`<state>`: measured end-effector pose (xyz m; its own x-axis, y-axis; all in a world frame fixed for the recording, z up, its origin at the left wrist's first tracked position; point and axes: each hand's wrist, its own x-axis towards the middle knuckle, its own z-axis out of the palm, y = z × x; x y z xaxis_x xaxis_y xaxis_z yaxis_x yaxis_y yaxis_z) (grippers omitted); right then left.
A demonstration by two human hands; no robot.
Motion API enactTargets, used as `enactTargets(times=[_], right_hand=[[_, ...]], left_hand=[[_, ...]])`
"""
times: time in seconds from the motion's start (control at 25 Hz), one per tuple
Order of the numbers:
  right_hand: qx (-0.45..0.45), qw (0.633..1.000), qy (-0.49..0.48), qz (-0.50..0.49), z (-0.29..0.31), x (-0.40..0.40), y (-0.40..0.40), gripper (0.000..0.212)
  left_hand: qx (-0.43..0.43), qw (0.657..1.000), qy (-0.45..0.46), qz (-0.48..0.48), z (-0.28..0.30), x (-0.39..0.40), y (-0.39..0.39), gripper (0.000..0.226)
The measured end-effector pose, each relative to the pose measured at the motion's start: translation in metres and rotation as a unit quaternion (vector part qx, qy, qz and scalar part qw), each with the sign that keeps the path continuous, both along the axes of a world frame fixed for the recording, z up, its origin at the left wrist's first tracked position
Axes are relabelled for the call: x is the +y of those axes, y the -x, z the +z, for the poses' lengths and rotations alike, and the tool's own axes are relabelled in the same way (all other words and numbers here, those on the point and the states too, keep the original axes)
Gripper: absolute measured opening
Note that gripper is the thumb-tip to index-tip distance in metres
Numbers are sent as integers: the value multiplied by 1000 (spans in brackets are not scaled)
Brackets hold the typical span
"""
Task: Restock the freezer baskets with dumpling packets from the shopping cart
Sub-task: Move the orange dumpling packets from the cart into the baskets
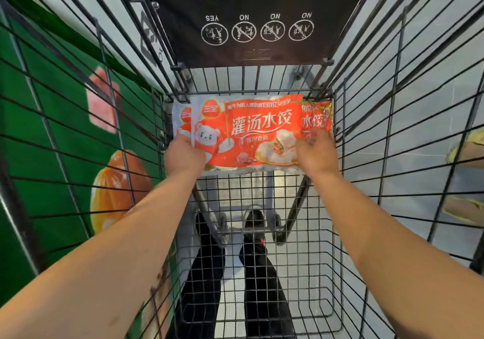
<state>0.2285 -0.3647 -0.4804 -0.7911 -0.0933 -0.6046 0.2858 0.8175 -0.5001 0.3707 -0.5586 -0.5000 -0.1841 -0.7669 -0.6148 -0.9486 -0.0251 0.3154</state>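
Both my arms reach down into a wire shopping cart (264,207). At its far end lies a red and white dumpling packet (251,132) on top of a second packet (315,117) whose edges show at both sides. My left hand (183,154) grips the top packet's left edge. My right hand (315,151) is at the packet's right end, fingers curled over the edge where the two packets overlap. No freezer basket is in view.
The cart's wire walls rise on both sides, with a black child-seat flap (256,19) at the far end. A green panel with food pictures (52,119) stands to the left. Another person's shoes (466,153) show at the right, my own feet below the mesh.
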Motion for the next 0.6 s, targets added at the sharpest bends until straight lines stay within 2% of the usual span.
enactTargets(times=[0.08,0.16,0.24,0.32,0.4,0.48,0.6], right_hand=[[-81,992,51,-83,-3,-7,13,15],[-147,967,110,-178,-12,-4,21,14],[-198,934,164,-249,-13,0,18,22],[-223,922,175,-263,-11,4,12,27],[-200,936,167,-235,-4,6,6,23],[-144,961,132,-197,11,6,-4,15],[-82,976,96,-178,47,17,-17,11]], left_hand=[[56,992,-47,104,-2,-7,8,28],[117,963,-105,218,-5,-10,14,15],[135,948,-134,255,-8,-11,13,8],[142,943,-145,264,-11,-8,5,13],[145,944,-138,263,1,0,-3,8],[153,943,-126,268,17,10,-11,13],[153,955,-119,223,57,22,-28,9]])
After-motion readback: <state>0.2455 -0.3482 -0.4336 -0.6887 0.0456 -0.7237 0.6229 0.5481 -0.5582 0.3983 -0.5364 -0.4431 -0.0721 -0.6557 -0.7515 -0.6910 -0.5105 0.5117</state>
